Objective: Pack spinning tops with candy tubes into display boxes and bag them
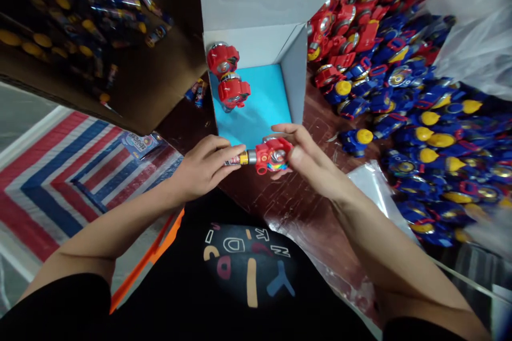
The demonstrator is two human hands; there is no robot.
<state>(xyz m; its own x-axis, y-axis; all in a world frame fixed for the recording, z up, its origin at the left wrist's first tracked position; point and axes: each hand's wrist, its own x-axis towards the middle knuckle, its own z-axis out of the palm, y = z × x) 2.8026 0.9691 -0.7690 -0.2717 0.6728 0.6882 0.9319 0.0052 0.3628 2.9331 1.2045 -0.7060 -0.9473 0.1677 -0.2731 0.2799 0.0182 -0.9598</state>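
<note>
Just in front of my body, my left hand (208, 166) grips a small labelled bottle (232, 161) with a yellow top between thumb and fingers. Its yellow end meets the dark neck of a red plastic toy (273, 155); whether the two are joined I cannot tell. Around the toy's other end, the fingers of my right hand (306, 157) are closed. Beyond both hands stands an open white box (295, 80) with a light blue bottom. Two similar red toys (223, 58) (233, 90) lie along its left side.
At upper left, a brown carton (168, 80) holds many small bottles. A heap of red toys (340, 21) and blue toys (416, 117) with yellow parts fills the right side, beside clear plastic wrap (480, 53). Striped sheeting (60, 170) lies at left.
</note>
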